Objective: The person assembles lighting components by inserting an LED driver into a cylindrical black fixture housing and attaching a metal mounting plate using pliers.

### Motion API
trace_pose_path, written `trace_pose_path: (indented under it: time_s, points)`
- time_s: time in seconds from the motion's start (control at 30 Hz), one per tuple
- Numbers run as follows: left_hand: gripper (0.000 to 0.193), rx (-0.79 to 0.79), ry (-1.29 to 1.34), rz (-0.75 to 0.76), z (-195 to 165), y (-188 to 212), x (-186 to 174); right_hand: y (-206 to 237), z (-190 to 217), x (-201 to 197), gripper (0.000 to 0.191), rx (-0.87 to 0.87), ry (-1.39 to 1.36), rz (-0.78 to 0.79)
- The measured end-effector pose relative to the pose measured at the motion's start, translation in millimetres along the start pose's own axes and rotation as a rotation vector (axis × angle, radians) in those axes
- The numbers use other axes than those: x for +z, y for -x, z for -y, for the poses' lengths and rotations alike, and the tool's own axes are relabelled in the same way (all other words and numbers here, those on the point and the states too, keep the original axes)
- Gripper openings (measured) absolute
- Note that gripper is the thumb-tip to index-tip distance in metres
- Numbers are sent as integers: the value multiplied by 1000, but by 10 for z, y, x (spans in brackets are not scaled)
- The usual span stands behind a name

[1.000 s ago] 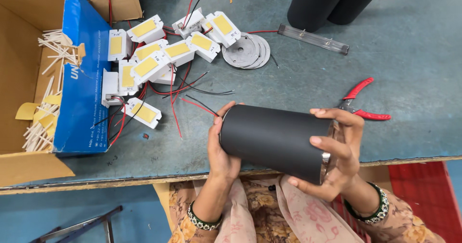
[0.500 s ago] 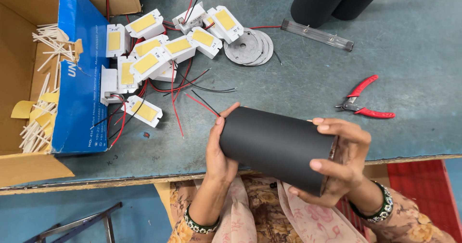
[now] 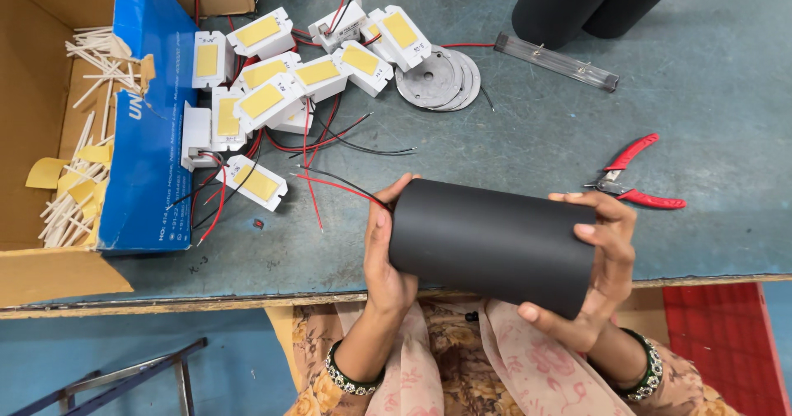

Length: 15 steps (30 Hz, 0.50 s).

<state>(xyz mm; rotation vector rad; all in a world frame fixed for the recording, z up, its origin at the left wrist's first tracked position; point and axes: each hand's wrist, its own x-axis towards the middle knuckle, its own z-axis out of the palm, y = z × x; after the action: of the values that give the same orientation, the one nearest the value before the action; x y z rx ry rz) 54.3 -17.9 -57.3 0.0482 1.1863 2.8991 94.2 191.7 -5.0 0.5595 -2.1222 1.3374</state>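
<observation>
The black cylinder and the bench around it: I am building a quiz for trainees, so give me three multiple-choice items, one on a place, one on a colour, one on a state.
1. Where do the pliers lie?
A. On the bench right of the black cylinder
B. Inside the cardboard box
C. On the metal discs

2. What colour are the plier handles?
A. Blue
B. Red
C. Yellow

3. How is the black cylinder held?
A. Standing upright on the bench, untouched
B. In one hand only
C. On its side, a hand at each end

Answers:
1. A: the pliers rest on the grey-green bench, above the right hand.
2. B: both handles are red.
3. C: the left hand cups one end and the right hand wraps the other, with the cylinder lying sideways at the bench edge.
</observation>
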Motion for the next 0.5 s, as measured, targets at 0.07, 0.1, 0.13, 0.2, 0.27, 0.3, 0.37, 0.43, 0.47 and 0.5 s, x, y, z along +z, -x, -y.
trace_pose_path:
  time_s: [0.07,0.1,0.13,0.2,0.27,0.3,0.37,0.43,0.47,0.5]
  points:
    - [64,16,-20,-5,2,2,-4,13,-7,4,82,15,-10,10]
    - [65,24,-32,-5,0,-3,-8,17,-10,6,82,16,-12,11]
    - [64,16,-19,-7,-3,-5,-10,20,-11,7,82,18,-12,11]
    - [62,2,8,-6,-4,-24,-12,9,-11,12,80,-11,2,13]
    - [58,-36,34,-23,-3,-33,-10,-33,-9,12,77,-79,26,18]
    - [56,-55,46,-33,-3,-39,-10,-71,-12,6,76,-134,43,22]
    - [53,-115,110,-61,-10,-53,-14,-178,-22,-20,71,-266,60,62]
    - [50,-193,161,-71,-30,-55,-22,-316,-39,-75,63,-424,59,132]
    - [50,-238,181,-61,-50,-70,-36,-387,-44,-114,60,-490,40,206]
    - [49,-282,201,-49,-67,-80,-47,-454,-48,-163,57,-557,22,280]
